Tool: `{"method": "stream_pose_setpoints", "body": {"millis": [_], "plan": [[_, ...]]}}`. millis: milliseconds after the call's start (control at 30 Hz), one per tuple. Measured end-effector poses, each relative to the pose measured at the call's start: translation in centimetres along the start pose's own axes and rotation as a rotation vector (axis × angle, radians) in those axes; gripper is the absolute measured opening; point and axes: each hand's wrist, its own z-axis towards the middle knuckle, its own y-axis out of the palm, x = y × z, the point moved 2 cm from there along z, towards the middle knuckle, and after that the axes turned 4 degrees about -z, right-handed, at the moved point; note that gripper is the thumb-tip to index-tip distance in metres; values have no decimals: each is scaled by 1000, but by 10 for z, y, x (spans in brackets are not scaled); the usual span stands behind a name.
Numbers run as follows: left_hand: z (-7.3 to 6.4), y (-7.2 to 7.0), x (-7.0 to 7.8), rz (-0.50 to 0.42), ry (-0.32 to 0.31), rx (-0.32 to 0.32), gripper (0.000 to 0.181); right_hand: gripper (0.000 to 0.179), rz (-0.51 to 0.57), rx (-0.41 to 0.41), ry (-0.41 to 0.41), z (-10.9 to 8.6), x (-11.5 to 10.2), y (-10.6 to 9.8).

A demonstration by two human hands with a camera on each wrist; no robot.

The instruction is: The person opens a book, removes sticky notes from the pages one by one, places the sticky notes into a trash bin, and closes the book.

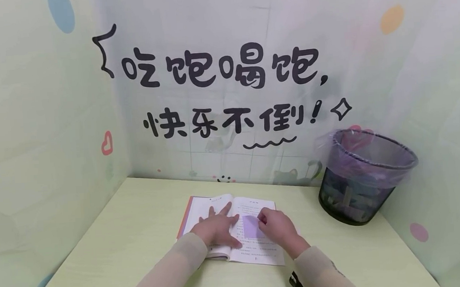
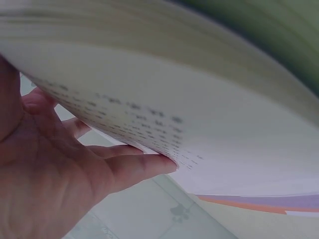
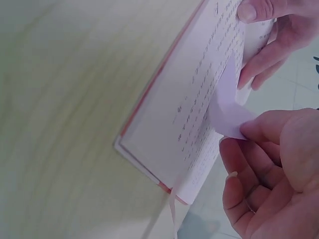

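Note:
An open book (image 1: 258, 255) with printed pages lies on the table. My left hand (image 1: 217, 229) rests over its left page and the fold, fingers spread. In the left wrist view, the fingertips (image 2: 167, 163) of that hand press on the printed paper. A pale purple sticky note (image 1: 252, 227) is on the right page. The thumb and fingers of my right hand (image 1: 279, 229) pinch its edge. Seen from the right wrist, the note (image 3: 229, 107) bends up off the page towards that hand.
To the right stands a black mesh wastebasket (image 1: 350, 202) with a purple plastic liner, against the printed back wall. A thin ribbon (image 3: 172, 206) hangs from the book's edge. A small black piece (image 1: 295, 282) shows beside my right sleeve. Printed curtains enclose the table (image 1: 112, 240).

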Motion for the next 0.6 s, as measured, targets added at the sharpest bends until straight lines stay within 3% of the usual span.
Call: {"method": "stream_pose_setpoints", "body": {"millis": [600], "plan": [[0,0,1,-7,-3,2,92,7,-1,-19,-7,-7,13,-24]]}}
